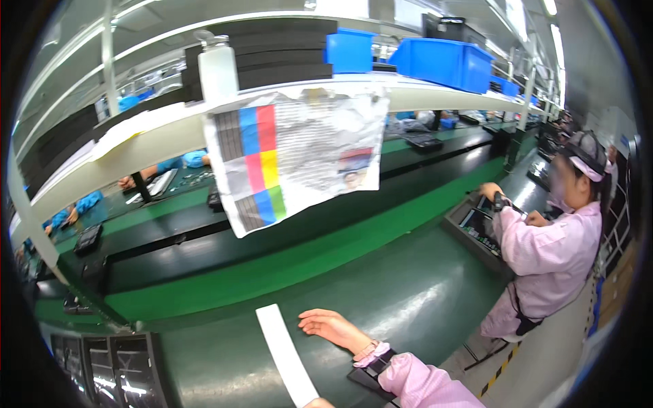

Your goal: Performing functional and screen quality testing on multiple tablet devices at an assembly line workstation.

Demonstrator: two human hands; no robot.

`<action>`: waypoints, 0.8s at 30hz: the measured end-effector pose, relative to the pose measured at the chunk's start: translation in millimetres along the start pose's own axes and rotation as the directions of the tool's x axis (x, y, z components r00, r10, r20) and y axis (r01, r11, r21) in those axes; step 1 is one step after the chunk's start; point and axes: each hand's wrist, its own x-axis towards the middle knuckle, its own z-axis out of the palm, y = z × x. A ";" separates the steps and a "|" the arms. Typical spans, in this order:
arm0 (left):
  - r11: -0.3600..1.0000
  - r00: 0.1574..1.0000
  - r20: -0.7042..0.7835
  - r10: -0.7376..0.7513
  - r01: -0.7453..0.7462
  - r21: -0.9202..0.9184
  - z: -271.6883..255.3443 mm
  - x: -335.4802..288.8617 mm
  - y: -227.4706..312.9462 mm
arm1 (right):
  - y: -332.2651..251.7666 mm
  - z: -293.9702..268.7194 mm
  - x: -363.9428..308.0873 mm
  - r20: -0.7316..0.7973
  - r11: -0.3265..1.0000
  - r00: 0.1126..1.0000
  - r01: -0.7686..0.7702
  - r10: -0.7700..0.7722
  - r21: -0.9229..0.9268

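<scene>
A long flat white strip (282, 350) slants over the green table toward the lower edge of the view. At its near end a small part of my left hand (320, 403) shows, closed on the strip; most of that hand is cut off by the frame. My right hand (333, 328) is held out to the right of the strip, apart from it. Its fingers are stretched out and slightly bent, with nothing in them. A pink sleeve and a dark band with a flat black device (373, 374) cover that wrist and forearm.
Black framed trays (109, 367) stand at the lower left. A printed sheet (299, 156) hangs from the shelf (435, 96), which carries a white bottle (218, 71) and blue bins (442, 62). At right, a person in pink (551, 251) works over a grey tray (476, 248).
</scene>
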 end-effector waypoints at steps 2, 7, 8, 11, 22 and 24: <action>0.998 0.998 0.054 0.026 -0.029 0.053 7.4 2.7 0.0 | 1.0 -1.6 -0.2 0.009 1.000 1.000 0.009 -0.009 -0.007; 0.997 0.998 0.014 0.067 -0.068 0.037 10.1 14.9 -1.8 | 0.6 -1.0 -0.1 -0.018 0.996 0.997 -0.082 0.081 -0.029; 0.998 0.997 0.056 0.052 -0.054 0.042 8.0 17.3 -0.8 | 0.3 -0.6 -0.2 -0.029 0.995 0.996 -0.086 0.085 -0.041; 0.987 0.973 0.168 0.158 -0.155 -0.032 1.4 22.3 -7.1 | 0.2 -0.5 0.1 -0.030 0.995 0.996 -0.089 0.087 -0.043; 0.936 0.970 -0.207 -0.125 0.185 0.301 -30.7 -31.3 -30.9 | 8.3 -8.1 4.2 0.047 0.999 0.998 0.032 -0.032 0.008; 0.895 0.866 -0.474 -0.161 0.331 0.300 -55.5 -55.9 -44.8 | 9.8 -8.7 5.6 0.075 0.997 0.995 0.069 -0.071 0.031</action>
